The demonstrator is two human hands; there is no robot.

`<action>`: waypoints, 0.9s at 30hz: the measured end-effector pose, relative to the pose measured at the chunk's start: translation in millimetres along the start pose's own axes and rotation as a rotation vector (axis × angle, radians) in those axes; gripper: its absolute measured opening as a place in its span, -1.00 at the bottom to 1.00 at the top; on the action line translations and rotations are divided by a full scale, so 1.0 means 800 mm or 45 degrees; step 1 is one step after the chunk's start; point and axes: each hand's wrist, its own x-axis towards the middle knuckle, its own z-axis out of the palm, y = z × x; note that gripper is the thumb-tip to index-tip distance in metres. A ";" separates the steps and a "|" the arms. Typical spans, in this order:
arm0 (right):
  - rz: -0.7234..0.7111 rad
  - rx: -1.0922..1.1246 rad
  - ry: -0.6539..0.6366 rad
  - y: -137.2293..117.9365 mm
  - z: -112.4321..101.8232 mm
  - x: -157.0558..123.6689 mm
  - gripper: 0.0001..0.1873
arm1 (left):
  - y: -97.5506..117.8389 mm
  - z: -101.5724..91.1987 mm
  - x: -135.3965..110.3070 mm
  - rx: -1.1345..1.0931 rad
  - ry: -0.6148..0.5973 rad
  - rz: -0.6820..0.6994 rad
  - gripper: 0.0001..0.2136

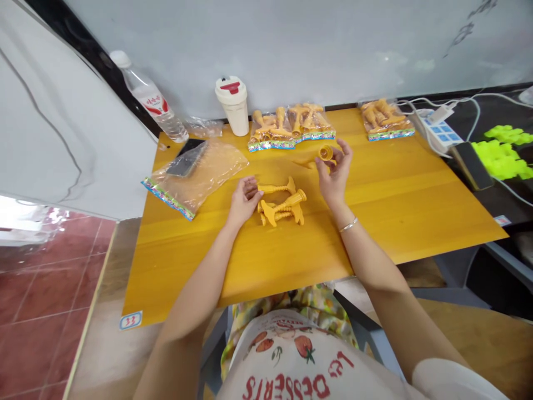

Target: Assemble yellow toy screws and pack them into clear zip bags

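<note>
Loosely, the left hand (pixel 244 203) half-curled beside ribbed yellow plastic pieces (pixel 291 201), its hold unclear; the right hand (pixel 335 179) pinched a hollow, round-mouthed one (pixel 325 153).

The shirt (pixel 302 364) reads "DESSERTS" (in red letters), and a sticker (pixel 130 320) on the table (pixel 183 250) reads "33".

Orange-yellow is shared by the loose ridged plastic pieces (pixel 298 196) and the glossy wooden tabletop (pixel 408 205), which is faintly streaked with grain. The flat clear plastic bag (pixel 222 166) is edged with a multicoloured speckled strip (pixel 168 198), and the cream lidded cup (pixel 237 116) is marked with red on top. Red lettering (pixel 272 387) and fruit (pixel 305 347) are printed on the white fabric shirt (pixel 287 362), while the floor tiles (pixel 54 283) are coloured brick-red.
</note>
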 end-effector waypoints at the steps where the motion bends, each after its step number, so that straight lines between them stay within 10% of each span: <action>1: -0.056 -0.072 -0.018 -0.003 0.001 0.001 -0.35 | 0.000 0.000 0.000 0.016 -0.014 -0.001 -0.57; 11: -0.383 -0.634 -1.116 -0.081 0.083 0.047 -0.56 | 0.004 0.001 0.004 0.044 -0.047 -0.031 -0.52; 17: -0.299 -0.710 -1.357 -0.087 0.123 0.048 -0.50 | 0.008 0.003 0.004 0.071 -0.006 -0.026 -0.55; 27: -0.253 -0.470 -1.304 -0.110 0.030 0.037 -0.71 | 0.010 0.005 0.003 0.117 -0.014 0.045 -0.59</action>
